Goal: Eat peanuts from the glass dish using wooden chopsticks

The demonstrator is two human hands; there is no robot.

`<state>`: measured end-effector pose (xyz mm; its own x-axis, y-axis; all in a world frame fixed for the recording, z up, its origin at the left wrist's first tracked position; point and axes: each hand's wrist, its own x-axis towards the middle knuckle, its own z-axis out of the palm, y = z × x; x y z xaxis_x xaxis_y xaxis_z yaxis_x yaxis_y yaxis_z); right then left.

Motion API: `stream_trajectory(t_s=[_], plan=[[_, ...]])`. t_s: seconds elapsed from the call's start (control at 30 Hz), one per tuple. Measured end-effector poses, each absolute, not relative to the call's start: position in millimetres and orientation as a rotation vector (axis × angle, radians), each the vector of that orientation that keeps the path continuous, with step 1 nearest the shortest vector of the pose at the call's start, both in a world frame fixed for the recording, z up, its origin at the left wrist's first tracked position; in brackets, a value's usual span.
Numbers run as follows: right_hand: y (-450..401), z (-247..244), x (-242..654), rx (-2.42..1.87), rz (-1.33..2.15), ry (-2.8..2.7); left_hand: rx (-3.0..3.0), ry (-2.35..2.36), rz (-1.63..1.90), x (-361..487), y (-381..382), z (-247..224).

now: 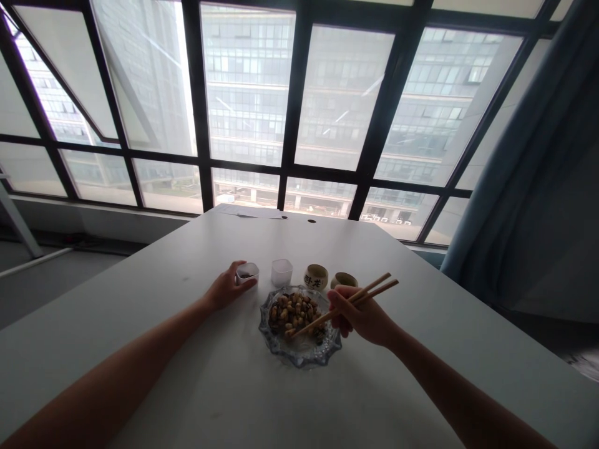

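My right hand is closed round a pair of wooden chopsticks, whose tips reach down into a scalloped glass bowl. In the bowl lies a heap of mixed brown and tan nuts or seeds, too small to name exactly. At the left, my left hand grips a small translucent plastic cup with some dark bits inside, thumb in front and fingers behind. Beside it stands a second translucent cup. Two small tea cups follow to the right: one with dark characters, another partly behind my right hand.
Everything stands on a long white table. Papers lie at its far end, near two dark round spots. Beyond are large framed windows; a blue-grey curtain hangs at the right.
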<state>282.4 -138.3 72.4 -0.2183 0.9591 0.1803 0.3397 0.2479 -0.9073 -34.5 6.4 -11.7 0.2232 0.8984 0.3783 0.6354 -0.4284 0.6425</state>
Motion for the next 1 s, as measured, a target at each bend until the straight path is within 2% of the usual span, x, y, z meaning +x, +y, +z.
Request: stream_trajectory(t_s=[0.13,0.33,0.6,0.9,1.0], plan=[[-134.9,81.0,295.8,-1.260,0.805,-1.615,2.146,1.425,1.034,-34.9,7.6,-13.6],[-139.2,91.5,308.0,-1.365,0.985,-1.733,2.141,1.410,1.028,-35.3,8.5,-13.9],[-144.3,96.9,308.9,-1.307,0.600,-1.746,2.151,1.410,1.020,-34.5,6.7,-11.8],[-147.4,74.5,281.8,-1.065,0.863,-1.869,2.149,1.431,1.019,-34.3,5.8,-11.0],[-145.8,64.8,278.6,-1.046,0.845,-1.917,2.145,1.417,1.036,-34.2,6.3,-12.2]])
